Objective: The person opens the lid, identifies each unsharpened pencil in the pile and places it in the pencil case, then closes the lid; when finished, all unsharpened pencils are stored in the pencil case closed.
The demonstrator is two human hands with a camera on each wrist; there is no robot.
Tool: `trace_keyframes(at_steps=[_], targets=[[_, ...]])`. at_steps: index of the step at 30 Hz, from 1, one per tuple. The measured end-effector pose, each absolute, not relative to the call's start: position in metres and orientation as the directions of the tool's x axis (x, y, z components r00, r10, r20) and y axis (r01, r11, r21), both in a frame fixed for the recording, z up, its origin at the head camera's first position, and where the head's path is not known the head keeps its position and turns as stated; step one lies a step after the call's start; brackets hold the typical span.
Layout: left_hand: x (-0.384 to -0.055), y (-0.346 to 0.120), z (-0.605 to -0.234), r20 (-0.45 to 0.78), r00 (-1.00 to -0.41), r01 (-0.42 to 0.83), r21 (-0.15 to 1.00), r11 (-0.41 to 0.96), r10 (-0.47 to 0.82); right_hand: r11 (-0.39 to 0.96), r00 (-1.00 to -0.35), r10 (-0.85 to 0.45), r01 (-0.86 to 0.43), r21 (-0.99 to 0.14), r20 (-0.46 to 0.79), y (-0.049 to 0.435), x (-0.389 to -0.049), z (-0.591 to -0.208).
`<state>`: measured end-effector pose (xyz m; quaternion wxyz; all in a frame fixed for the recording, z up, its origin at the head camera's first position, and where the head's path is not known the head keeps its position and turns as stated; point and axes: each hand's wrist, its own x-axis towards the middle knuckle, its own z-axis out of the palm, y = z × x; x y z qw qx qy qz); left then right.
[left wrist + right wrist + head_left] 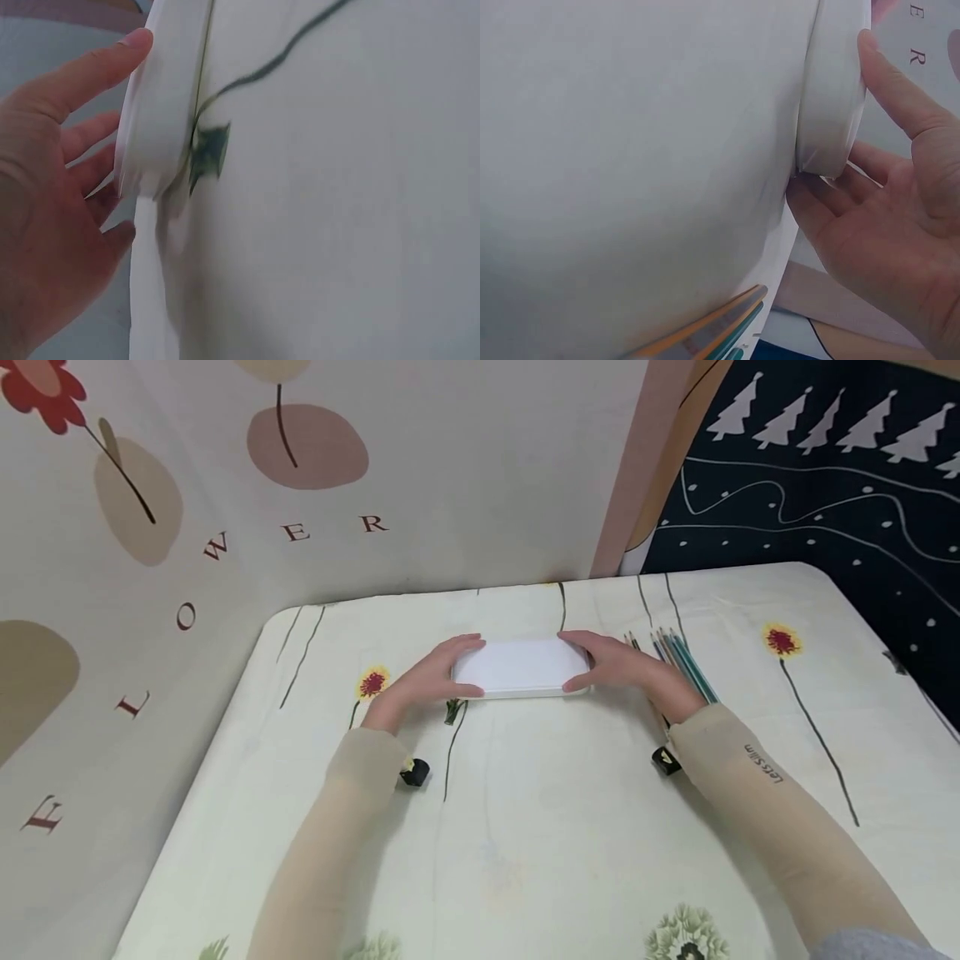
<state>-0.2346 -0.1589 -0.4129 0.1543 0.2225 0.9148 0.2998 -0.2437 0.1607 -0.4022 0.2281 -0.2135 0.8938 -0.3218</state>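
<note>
A low white box (521, 667) with rounded corners lies flat on the table, between the two hands. My left hand (435, 672) grips its left end, the thumb along the near edge and the fingers towards the far edge. At the right end my right hand (611, 662) holds it the same way. The left wrist view shows the box's side wall (161, 97) and the left thumb on its rim. In the right wrist view the right hand (900, 195) wraps round the box's end (829, 105). The contents of the box cannot be seen.
Several colored pencils (688, 667) lie to the right of the box, partly hidden by the right forearm. The table is covered with a flower-printed cloth (525, 827). Printed fabric walls (465, 468) stand behind and left, a dark one (825, 518) at the right.
</note>
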Motion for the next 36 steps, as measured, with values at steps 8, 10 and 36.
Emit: trace_keyframes(at_steps=[8, 10, 36], targets=[[-0.237, -0.132, -0.422, -0.076, -0.872, 0.391, 0.486, 0.782, 0.484, 0.696, -0.807, -0.525, -0.223, -0.683, -0.271, 0.161, -0.246, -0.406], [-0.237, -0.127, -0.424, -0.069, -0.881, 0.393, 0.446, 0.804, 0.469, 0.698, -0.810, -0.518, -0.213, -0.684, -0.276, 0.161, -0.246, -0.406], [-0.233, -0.112, -0.439, 0.009, -0.918, 0.375, 0.350, 0.858, 0.397, 0.703, -0.808, -0.529, -0.244, -0.668, -0.260, 0.161, -0.243, -0.405]])
